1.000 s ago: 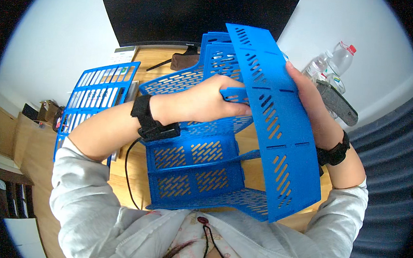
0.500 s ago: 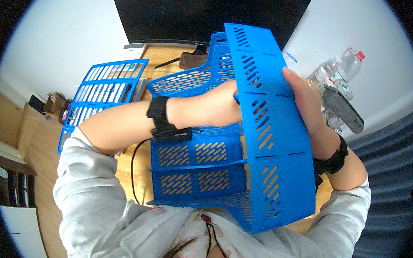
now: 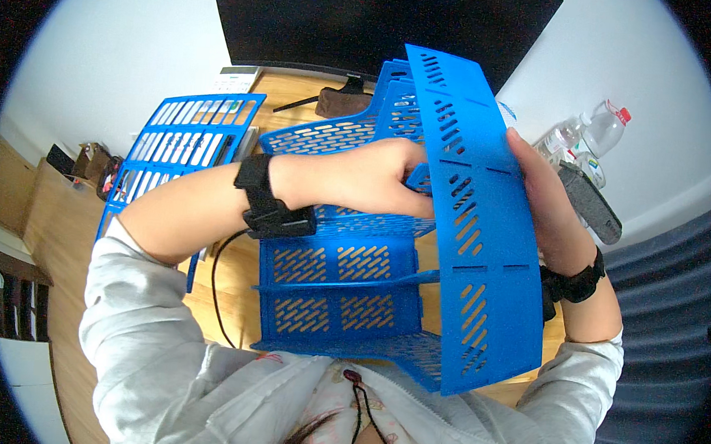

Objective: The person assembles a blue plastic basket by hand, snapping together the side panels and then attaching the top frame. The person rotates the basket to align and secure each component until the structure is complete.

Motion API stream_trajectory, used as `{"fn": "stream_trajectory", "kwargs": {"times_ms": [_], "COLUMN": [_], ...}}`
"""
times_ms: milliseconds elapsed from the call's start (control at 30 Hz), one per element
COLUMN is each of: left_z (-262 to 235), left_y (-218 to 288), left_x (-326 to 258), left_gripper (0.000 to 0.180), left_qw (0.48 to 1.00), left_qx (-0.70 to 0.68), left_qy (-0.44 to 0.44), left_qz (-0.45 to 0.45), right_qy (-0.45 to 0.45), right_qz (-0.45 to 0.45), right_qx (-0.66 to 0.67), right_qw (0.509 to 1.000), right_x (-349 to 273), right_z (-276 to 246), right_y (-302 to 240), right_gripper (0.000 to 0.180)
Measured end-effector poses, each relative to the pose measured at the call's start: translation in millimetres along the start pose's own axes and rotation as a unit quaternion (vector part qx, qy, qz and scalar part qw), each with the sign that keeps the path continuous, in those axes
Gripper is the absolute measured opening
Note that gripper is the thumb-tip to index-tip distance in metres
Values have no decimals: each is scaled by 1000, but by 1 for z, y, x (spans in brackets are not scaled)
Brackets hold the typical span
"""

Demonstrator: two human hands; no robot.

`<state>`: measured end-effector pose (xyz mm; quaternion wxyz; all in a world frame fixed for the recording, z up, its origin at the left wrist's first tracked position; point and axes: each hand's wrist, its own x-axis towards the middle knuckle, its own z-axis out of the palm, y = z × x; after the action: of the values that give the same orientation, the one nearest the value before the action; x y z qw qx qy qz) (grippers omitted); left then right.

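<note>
A blue plastic file rack (image 3: 340,266) with slotted walls and upright dividers lies in front of my body. Its long slotted panel (image 3: 485,230) stands on the right side. My left hand (image 3: 403,176) reaches over the rack to the inner side of this panel, its thumb and fingers closed round a blue divider edge (image 3: 418,177). From the outside, my right hand (image 3: 540,197) grips the same panel, its thumb near the upper edge; its other fingers are largely hidden behind the panel. Both wrists wear black straps.
A separate blue slotted panel (image 3: 185,142) leans at the left of the wooden table (image 3: 216,303). Behind stands a black monitor (image 3: 375,28) with a brown pouch (image 3: 345,103) before it. Clear plastic bottles (image 3: 601,127) and a grey case (image 3: 589,202) are at the right.
My left hand's grip has shifted, so its thumb and the divider edge now show. The panel and my right hand appear slightly further right, as the whole view has shifted somewhat.
</note>
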<state>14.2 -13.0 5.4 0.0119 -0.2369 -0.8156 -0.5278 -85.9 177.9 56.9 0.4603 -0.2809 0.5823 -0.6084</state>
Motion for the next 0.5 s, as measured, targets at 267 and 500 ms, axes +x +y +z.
{"fn": "stream_trajectory", "kwargs": {"times_ms": [267,500], "left_z": [-24,-38], "left_y": [7,27], "left_x": [-42,-92], "left_gripper": [38,45], "left_qw": [986,918], "left_qx": [149,316], "left_qy": [-28,-147], "left_qz": [-72,-188], "right_qy": [8,70], "right_qz": [-98,-83], "right_qx": [-105,-171], "right_qw": [990,979], "right_x": [-30,-96], "right_z": [-27,-24], "right_y": [20,42], "right_gripper": [49,61]}}
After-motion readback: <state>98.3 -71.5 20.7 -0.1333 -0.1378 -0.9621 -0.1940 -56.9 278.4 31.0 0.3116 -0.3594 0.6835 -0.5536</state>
